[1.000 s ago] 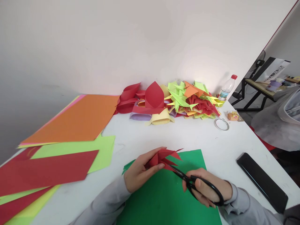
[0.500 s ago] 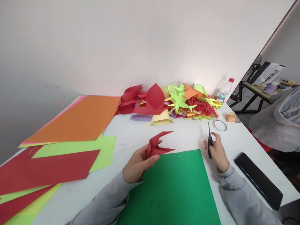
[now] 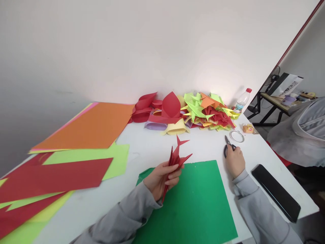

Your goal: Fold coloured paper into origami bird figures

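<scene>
My left hand [image 3: 161,178] is closed round a red folded paper piece [image 3: 176,156] with pointed, fish-tail-like tips. It holds the piece upright above the green sheet [image 3: 198,203], whose far left corner is curled up. To the right of that sheet, my right hand [image 3: 235,162] is low at the white table, its fingers curled at the handles of black-handled scissors [image 3: 226,142]. The scissors lie at or close to the table surface, blades pointing away from me. Part of their handles is hidden by the fingers.
Orange sheets [image 3: 88,125] and red sheets [image 3: 61,176] lie at left. Along the wall stand rolled red paper shapes [image 3: 171,105] and a pile of folded pieces [image 3: 195,106]. At right are a bottle [image 3: 241,101], a tape roll [image 3: 237,136], a snack packet [image 3: 248,128] and a black case [image 3: 276,192].
My left hand has turned the red folded piece from pointing sideways to upright. My right hand has lowered the scissors to the table, and they have swung from upright to lying flatter.
</scene>
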### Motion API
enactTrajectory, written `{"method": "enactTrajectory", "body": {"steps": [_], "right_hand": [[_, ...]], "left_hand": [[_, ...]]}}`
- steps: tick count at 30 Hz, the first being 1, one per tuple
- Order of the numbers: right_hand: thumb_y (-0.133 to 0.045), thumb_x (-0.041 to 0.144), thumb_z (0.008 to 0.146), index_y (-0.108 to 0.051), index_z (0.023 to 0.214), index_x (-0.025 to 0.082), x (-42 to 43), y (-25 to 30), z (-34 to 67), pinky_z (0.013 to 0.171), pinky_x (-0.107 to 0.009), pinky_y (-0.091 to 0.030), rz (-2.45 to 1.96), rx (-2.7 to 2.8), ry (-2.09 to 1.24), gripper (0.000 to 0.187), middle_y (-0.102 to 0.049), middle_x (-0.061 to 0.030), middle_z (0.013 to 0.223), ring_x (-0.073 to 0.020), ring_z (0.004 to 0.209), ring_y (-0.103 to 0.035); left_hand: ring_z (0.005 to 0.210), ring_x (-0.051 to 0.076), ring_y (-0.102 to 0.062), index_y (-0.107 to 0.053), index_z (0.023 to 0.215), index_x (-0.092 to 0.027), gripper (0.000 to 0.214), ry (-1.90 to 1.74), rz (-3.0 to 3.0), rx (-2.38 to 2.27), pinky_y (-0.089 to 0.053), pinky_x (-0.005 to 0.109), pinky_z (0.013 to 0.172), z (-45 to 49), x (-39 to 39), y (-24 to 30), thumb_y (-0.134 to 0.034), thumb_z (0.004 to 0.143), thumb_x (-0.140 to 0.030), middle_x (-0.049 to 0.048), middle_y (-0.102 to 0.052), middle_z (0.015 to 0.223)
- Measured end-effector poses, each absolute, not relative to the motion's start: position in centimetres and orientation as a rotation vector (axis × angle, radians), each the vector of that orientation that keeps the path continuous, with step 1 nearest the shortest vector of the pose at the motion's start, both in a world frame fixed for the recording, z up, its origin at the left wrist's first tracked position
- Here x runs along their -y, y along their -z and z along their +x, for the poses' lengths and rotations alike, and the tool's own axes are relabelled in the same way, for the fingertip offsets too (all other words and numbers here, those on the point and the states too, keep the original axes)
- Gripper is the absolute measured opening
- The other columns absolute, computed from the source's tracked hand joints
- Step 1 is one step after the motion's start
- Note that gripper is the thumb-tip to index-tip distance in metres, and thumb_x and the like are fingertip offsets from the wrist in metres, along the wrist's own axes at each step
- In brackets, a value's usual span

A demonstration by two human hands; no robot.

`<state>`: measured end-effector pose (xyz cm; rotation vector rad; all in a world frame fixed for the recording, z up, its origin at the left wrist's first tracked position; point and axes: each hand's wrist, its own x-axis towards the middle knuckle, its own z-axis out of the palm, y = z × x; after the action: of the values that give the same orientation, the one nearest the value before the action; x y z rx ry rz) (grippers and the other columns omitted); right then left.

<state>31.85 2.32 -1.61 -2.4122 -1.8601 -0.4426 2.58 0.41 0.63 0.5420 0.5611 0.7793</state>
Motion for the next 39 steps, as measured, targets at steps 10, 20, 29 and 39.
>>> {"method": "enactTrajectory", "body": {"steps": [10,20,29,39], "right_hand": [[-0.046,0.026,0.092,-0.065,0.101,0.013,-0.9,0.3,29.4,0.079,-0.039,-0.043,-1.641,1.808,0.403,0.025,-0.052,-0.0123,0.096,-0.0237,0.090,-0.052],[-0.053,0.015,0.091,-0.066,0.096,0.020,2.2,-4.4,23.9,0.074,-0.035,-0.046,-0.969,1.958,0.013,0.015,-0.065,-0.0065,0.086,-0.0186,0.084,-0.056],[-0.049,0.023,0.096,-0.068,0.090,0.020,0.5,-6.6,23.3,0.074,-0.032,-0.035,-0.728,2.593,-0.138,0.020,-0.070,-0.0038,0.086,-0.0148,0.084,-0.055],[-0.052,0.032,0.095,-0.064,0.078,0.017,0.3,-4.3,22.9,0.067,-0.032,-0.025,-0.753,2.792,0.104,0.026,-0.060,-0.0020,0.071,-0.0161,0.076,-0.045]], "left_hand": [[0.049,0.008,-0.025,-0.067,0.082,-0.010,0.020,-0.643,0.459,-0.476,-0.021,0.021,0.042,3.3,0.6,-0.8,-0.061,0.077,-0.028,0.0000,-0.041,0.056],[0.049,0.008,-0.032,-0.068,0.085,-0.007,0.032,-0.497,0.492,-0.440,-0.019,0.022,0.041,3.7,0.8,0.7,-0.059,0.075,-0.036,0.0089,-0.059,0.076],[0.031,0.009,-0.030,-0.065,0.084,-0.009,0.036,-0.312,0.773,-0.401,-0.018,0.024,0.034,3.7,0.2,2.6,-0.056,0.076,-0.043,-0.0025,-0.046,0.043],[0.033,0.010,-0.031,-0.061,0.066,-0.015,0.049,-0.256,0.741,-0.373,-0.015,0.025,0.036,3.7,0.7,2.6,-0.046,0.079,-0.060,-0.0016,-0.045,0.043]]}}
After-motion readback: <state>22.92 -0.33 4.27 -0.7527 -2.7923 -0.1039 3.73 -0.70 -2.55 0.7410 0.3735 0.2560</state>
